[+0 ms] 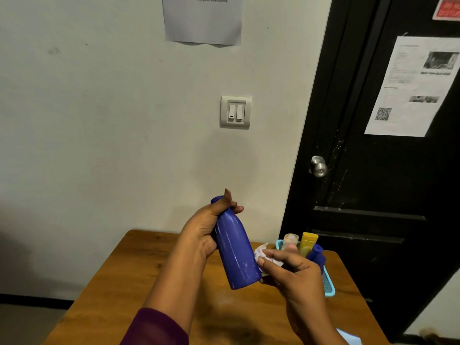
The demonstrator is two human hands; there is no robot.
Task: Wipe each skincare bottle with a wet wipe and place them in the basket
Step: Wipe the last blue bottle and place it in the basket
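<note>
Both hands work on a blue bottle point(236, 252) held in the air above the wooden table point(149, 282).

The left hand point(207, 230) grips the bottle by its neck and shoulder, fingers wrapped closely round the far side and the thumb lying up along the cap. The bottle is tilted, with the cap up and to the far left and the base down and to the near right. The right hand point(291, 272) pinches a crumpled white wet wipe point(265, 255) between curled fingertips and thumb and presses it on the bottle's lower right side. Just behind that hand, at the table's far right, a light blue basket point(328, 287) holds a yellow tube point(307, 242), a pale capped bottle point(290, 240) and a small blue bottle point(316, 255).
</note>
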